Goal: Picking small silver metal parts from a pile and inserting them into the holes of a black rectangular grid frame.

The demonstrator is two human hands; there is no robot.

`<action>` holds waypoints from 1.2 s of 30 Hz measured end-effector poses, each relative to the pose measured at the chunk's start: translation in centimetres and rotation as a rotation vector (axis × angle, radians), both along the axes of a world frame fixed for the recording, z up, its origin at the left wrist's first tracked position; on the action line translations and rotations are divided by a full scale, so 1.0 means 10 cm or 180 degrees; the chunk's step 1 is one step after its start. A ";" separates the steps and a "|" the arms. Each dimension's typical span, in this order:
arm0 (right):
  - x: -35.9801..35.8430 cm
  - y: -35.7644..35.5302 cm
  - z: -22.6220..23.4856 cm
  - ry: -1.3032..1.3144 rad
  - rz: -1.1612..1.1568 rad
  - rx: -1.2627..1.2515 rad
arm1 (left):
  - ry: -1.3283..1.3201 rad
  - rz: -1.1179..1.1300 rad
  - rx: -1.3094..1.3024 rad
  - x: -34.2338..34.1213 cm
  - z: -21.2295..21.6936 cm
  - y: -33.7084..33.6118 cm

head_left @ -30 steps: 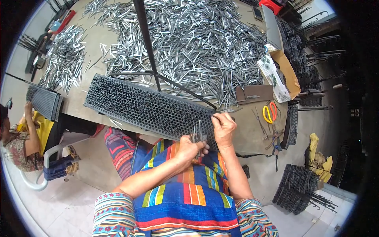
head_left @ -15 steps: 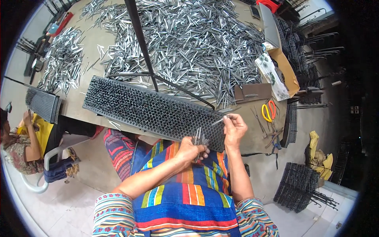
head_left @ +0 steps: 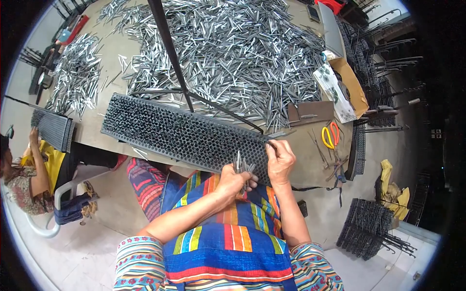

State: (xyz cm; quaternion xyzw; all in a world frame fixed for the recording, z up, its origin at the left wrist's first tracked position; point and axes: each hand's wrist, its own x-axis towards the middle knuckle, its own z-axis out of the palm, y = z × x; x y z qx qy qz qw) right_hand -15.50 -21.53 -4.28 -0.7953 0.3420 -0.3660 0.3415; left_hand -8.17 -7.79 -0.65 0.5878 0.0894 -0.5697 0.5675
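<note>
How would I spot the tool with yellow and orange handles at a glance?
Find the big table heaped with thin metal pieces. On its right side, just below the flat brown pad, lies the tool. Its yellow and orange looped handles stand out against the dark tools around it.

Room on the right, bare table (head_left: pixel 305 167) between the right hand (head_left: pixel 280 164) and the yellow-and-orange handles (head_left: pixel 330 144)! Not so beyond the black tray (head_left: pixel 165 130): a slanting rod (head_left: pixel 168 46) and its forked legs cut across the way to the heaped metal pieces (head_left: pixel 233 63)
</note>
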 end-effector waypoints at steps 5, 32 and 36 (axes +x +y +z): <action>-0.27 0.11 0.03 0.0058 0.1039 0.3182 | -0.0002 0.0130 -0.0184 0.01 0.01 0.00; -0.21 -0.12 -0.16 -0.0700 -0.0037 0.1046 | 0.0151 -0.0008 0.0120 -0.02 -0.02 0.01; -0.19 -0.09 -0.05 -0.0545 0.0075 0.0575 | 0.0143 -0.0027 0.0061 -0.03 -0.04 0.01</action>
